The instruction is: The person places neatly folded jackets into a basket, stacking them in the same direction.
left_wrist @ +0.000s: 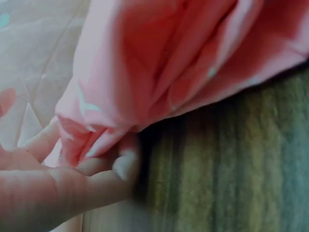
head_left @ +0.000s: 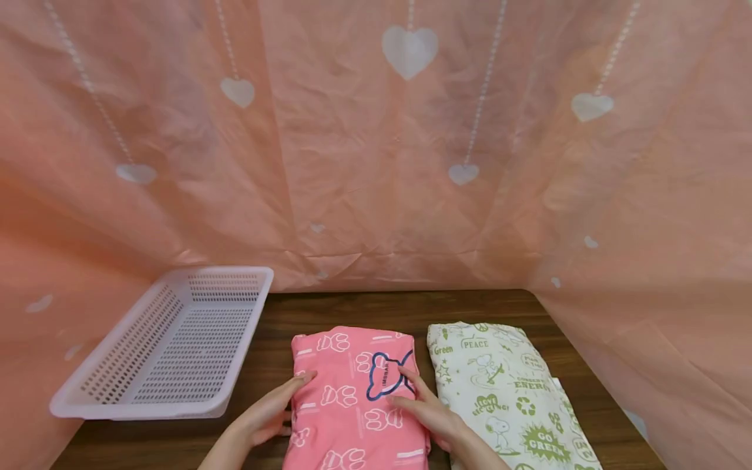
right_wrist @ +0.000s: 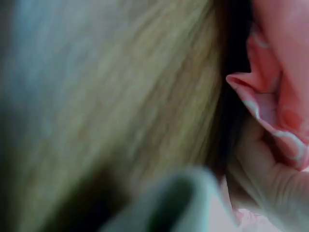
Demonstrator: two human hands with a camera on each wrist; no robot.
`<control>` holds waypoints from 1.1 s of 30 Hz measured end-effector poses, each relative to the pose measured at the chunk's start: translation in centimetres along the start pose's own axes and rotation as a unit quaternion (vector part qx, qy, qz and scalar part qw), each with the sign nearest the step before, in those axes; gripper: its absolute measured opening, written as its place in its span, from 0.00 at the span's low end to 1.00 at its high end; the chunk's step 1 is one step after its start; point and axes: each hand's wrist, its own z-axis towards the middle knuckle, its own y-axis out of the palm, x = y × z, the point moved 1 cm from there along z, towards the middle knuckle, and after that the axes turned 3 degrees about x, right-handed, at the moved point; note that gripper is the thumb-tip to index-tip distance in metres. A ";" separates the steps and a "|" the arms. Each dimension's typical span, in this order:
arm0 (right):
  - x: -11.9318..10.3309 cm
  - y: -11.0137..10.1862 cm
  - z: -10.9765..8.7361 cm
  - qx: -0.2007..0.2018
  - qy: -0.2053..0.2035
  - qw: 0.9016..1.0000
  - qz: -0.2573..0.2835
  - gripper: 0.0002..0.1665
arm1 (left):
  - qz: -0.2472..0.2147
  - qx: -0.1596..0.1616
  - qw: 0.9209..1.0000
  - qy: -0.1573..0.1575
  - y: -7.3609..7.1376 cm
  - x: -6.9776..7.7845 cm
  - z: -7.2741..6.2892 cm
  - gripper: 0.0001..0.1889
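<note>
A folded pink cloth (head_left: 335, 424) with white bear outlines and a dark blue bear motif lies on the table in the head view. My left hand (head_left: 264, 414) grips its left side, thumb on top; in the left wrist view, fingers (left_wrist: 104, 186) curl under the bunched pink edge. On the opposite side my right hand (head_left: 431, 414) holds the cloth, with a thumb and finger over the top. The right wrist view shows its other fingers (right_wrist: 256, 159) tucked below the layered hem. To the right lies a folded white cloth (head_left: 487, 405) with green print.
A white perforated plastic basket (head_left: 220, 408) stands at the left of the dark wood table (head_left: 376, 303). Pink curtains (head_left: 364, 163) with white hearts hang behind and along both sides. A blurred pale fabric edge (right_wrist: 188, 198) shows low in the right wrist view.
</note>
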 end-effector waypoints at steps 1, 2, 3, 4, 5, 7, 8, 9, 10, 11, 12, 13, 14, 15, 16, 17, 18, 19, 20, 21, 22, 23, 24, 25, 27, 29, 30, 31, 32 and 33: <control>0.1 0.1 0.0 -0.016 0.004 1.000 0.012 0.48 | 0.003 -0.007 1.000 0.007 0.0 -0.1 0.1 0.37; 0.1 0.2 0.0 -0.032 0.007 0.999 0.025 0.49 | 0.007 -0.012 1.000 0.017 0.0 -0.1 0.2 0.37; 0.2 0.3 -0.1 -0.044 0.010 0.998 0.033 0.49 | 0.012 -0.016 0.999 0.027 -0.1 -0.2 0.3 0.37; 0.2 0.5 -0.1 -0.051 0.012 0.998 0.038 0.50 | 0.017 -0.016 0.999 0.036 -0.1 -0.2 0.4 0.36; 0.3 0.6 -0.1 -0.056 0.011 0.998 0.040 0.50 | 0.021 -0.016 0.999 0.042 -0.1 -0.2 0.5 0.36; 0.4 0.8 -0.1 -0.055 0.008 0.998 0.040 0.51 | 0.019 -0.022 0.998 0.049 0.0 -0.2 0.7 0.35; 0.5 0.9 -0.1 -0.052 0.007 0.998 0.038 0.52 | 0.015 -0.028 0.998 0.048 0.0 -0.3 0.8 0.34; 0.6 1.0 -0.1 -0.047 0.005 0.998 0.035 0.52 | 0.008 -0.035 0.998 0.044 0.0 -0.4 0.9 0.33; 0.7 1.0 0.0 -0.043 0.005 0.999 0.033 0.52 | 0.002 -0.042 0.998 0.039 0.0 -0.5 0.9 0.33; 0.8 1.0 0.0 -0.040 0.003 0.999 0.030 0.52 | -0.001 -0.047 0.998 0.035 0.1 -0.6 0.9 0.33; 0.9 1.0 0.0 -0.038 0.002 0.999 0.029 0.53 | -0.002 -0.052 0.998 0.034 0.1 -0.7 0.8 0.33; 1.0 1.1 0.0 -0.037 0.001 0.999 0.031 0.53 | 0.002 -0.055 0.998 0.035 0.1 -0.9 0.7 0.33; 1.1 1.1 0.0 -0.037 0.001 0.999 0.031 0.53 | 0.006 -0.056 0.998 0.037 0.2 -1.1 0.5 0.34; 1.2 1.1 0.0 -0.037 0.002 0.999 0.033 0.53 | 0.012 -0.054 0.998 0.041 0.3 -1.2 0.4 0.34; 1.3 1.1 0.0 -0.038 0.002 0.999 0.035 0.53 | 0.019 -0.052 0.997 0.046 0.4 -1.2 0.2 0.35; 1.3 1.1 0.0 -0.037 0.001 0.999 0.036 0.53 | 0.023 -0.052 0.997 0.051 0.5 -1.3 0.1 0.36; 1.4 1.1 0.0 -0.038 0.002 0.999 0.038 0.53 | 0.026 -0.053 0.997 0.057 0.5 -1.3 0.0 0.37; 1.4 1.1 0.0 -0.039 0.002 0.998 0.039 0.53 | 0.025 -0.055 0.996 0.061 0.6 -1.4 0.0 0.38; 1.4 1.0 0.0 -0.038 0.001 0.999 0.039 0.53 | 0.023 -0.056 0.996 0.063 0.7 -1.4 -0.1 0.39; 1.4 1.0 0.0 -0.038 0.000 0.999 0.038 0.53 | 0.020 -0.056 0.996 0.065 0.8 -1.5 -0.1 0.40; 1.4 1.0 -0.1 -0.038 0.000 0.999 0.038 0.53 | 0.017 -0.058 0.996 0.066 0.8 -1.5 -0.1 0.40; 1.3 1.0 -0.1 -0.038 -0.001 0.999 0.039 0.53 | 0.012 -0.058 0.996 0.067 0.8 -1.6 -0.1 0.40; 1.2 1.0 -0.1 -0.038 -0.002 0.999 0.039 0.53 | 0.009 -0.057 0.996 0.067 0.8 -1.6 -0.1 0.40; 1.2 1.1 -0.2 -0.037 -0.002 0.999 0.038 0.53 | 0.005 -0.056 0.996 0.067 0.9 -1.5 -0.1 0.41; 0.9 1.1 -0.3 -0.035 -0.003 0.999 0.037 0.53 | -0.003 -0.056 0.996 0.068 0.9 -1.4 -0.3 0.41; 0.7 1.2 -0.4 -0.035 -0.005 0.999 0.035 0.53 | -0.009 -0.055 0.996 0.070 1.0 -1.2 -0.4 0.41; 0.6 1.2 -0.5 -0.034 -0.006 0.999 0.033 0.53 | -0.011 -0.055 0.996 0.073 1.1 -1.1 -0.5 0.41; 0.5 1.1 -0.5 -0.035 -0.008 0.999 0.031 0.53 | -0.012 -0.056 0.995 0.076 1.1 -1.0 -0.5 0.41; 0.3 1.1 -0.6 -0.035 -0.010 0.999 0.030 0.53 | -0.013 -0.056 0.995 0.079 1.1 -0.9 -0.7 0.41; 0.2 1.1 -0.6 -0.036 -0.013 0.999 0.029 0.53 | -0.014 -0.056 0.995 0.082 1.1 -0.7 -0.7 0.41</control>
